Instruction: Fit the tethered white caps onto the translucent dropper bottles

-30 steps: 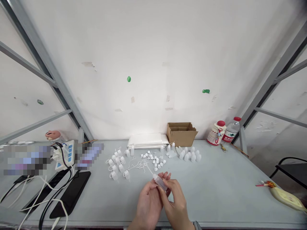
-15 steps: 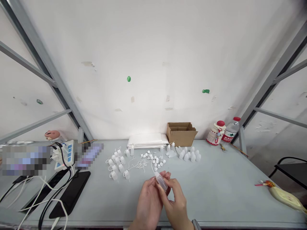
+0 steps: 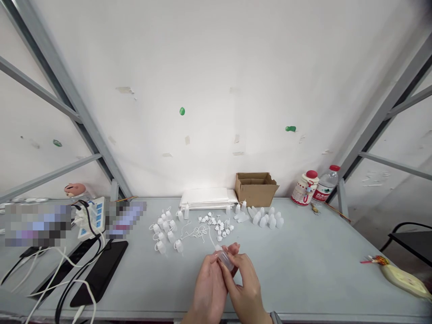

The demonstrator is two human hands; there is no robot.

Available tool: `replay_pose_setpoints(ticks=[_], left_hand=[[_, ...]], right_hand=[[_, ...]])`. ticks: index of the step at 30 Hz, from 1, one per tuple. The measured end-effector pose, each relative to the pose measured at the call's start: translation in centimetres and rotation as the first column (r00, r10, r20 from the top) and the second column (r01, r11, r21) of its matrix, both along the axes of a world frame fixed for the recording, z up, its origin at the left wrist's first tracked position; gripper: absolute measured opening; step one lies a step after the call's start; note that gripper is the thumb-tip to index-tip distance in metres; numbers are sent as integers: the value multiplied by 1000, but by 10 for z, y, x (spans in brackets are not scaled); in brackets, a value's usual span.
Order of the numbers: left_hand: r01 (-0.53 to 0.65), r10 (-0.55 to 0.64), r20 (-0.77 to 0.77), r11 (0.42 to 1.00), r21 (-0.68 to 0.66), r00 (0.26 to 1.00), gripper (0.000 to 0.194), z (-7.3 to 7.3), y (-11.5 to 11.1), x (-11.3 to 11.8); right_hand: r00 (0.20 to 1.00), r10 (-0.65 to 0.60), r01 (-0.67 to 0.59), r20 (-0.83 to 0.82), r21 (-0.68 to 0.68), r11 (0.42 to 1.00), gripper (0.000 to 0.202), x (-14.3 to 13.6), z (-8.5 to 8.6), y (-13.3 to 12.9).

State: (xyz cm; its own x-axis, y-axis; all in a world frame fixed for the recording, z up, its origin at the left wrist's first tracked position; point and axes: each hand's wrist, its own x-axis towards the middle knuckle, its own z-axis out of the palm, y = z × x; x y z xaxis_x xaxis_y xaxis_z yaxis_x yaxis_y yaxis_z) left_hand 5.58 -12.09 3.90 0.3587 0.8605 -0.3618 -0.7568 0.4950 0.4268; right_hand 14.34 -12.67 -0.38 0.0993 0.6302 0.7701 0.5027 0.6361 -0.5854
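Holding a small translucent plastic bottle right between both hands, tilted, with its neck toward the upper left, over the near middle of the gray tabletop. Cupping it from the left and below with the left hand, palm up, thumb by the neck, fingertips showing behind. Pinching it from the right with the right hand, back of the hand upward, thumb and bent index finger on the body. Bringing hands close together, clamped on that one bottle, forearms entering from the bottom edge, gray band on the right wrist. Trailing a thin white strap from the neck, bending up near a tangle of white strings. Looking past to small white caps, then left to loop-topped bottles, then right to plain translucent bottles near the cardboard box.
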Motion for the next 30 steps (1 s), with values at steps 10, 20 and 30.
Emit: replay_pose_setpoints(ticks=[10,20,30], left_hand=[[19,-7,-128,996,88,992,29,-5,-1,2],[101,92,-386,887,450,918,24,1,7,-16],[47,10,-158,934,353,987,32,-12,5,-11]], right_hand=[[997,19,-23,70,62,998,31,5,-3,-2],[724,195,-596,-662,-456,661,20,8,13,3],[862,88,-336,-499,-433,836,12,5,3,-1]])
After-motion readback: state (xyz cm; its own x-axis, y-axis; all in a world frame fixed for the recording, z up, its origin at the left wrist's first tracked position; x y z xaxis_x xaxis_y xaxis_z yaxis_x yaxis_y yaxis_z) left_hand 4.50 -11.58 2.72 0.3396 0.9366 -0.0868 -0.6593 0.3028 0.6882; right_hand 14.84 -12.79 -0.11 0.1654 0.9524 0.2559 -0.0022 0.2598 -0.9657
